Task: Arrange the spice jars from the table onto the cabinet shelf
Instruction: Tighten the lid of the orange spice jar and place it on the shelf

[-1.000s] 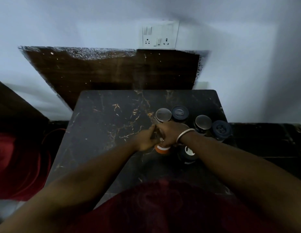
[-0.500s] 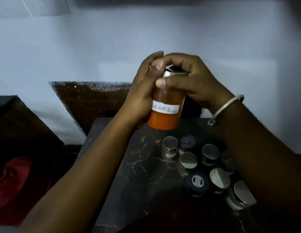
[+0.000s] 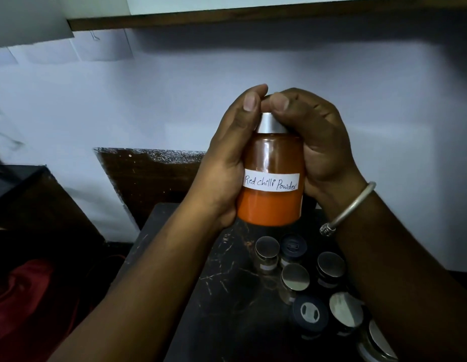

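I hold the clear silver-capped jar of orange powder [image 3: 271, 178] (labelled red chilli) upright above the dark marbled surface [image 3: 227, 283], with the fingers [image 3: 249, 103] of my left hand [image 3: 227, 163] and right hand [image 3: 321, 142] wrapped round it. Several lidded jars [image 3: 295, 279] wait below, and the brown wooden shelf [image 3: 227, 18] is overhead, so I judge the task barely begun.

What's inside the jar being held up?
Orange powder shows in the jar, labelled Red chilli Powder. The left hand and right hand cover its sides.
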{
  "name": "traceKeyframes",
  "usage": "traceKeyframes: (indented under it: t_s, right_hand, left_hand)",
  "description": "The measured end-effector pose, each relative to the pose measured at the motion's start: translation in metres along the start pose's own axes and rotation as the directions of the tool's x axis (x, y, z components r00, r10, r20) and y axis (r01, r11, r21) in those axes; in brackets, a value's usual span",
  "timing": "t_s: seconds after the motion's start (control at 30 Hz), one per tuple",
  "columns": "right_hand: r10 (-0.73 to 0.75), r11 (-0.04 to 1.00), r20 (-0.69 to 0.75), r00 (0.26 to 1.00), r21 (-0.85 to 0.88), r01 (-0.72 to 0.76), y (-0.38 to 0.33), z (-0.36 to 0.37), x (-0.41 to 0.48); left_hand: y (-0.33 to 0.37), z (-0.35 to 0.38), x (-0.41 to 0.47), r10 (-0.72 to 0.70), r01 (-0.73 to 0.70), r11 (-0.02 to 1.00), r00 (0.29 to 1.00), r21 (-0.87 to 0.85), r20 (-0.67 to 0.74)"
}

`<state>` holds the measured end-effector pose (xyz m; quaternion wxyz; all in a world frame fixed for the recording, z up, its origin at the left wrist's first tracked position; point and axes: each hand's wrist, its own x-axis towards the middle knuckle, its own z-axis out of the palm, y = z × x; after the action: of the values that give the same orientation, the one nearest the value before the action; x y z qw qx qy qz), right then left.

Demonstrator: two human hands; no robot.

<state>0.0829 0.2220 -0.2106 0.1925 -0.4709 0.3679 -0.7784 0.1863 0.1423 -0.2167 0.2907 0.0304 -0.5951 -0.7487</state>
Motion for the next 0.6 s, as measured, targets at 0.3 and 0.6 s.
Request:
traceKeyframes:
  t_s: [0.3,0.6]
  right_hand:
    - [0.032,0.999,0.024,0.999,-0.017,-0.031,-0.0046,0.0023,0.0019]
    - [0.043,0.999,0.031,0.999,0.024,-0.044,-0.0019,0.0029,0.0053]
  left_hand:
    - [0.0034,0.0006,-0.0014,-0.004,0.005,0.999,1.0,-0.034,0.026]
    - [0.0009,-0.0028,0.0029,-0.016,0.018,0.998,0.999,-0.052,0.046]
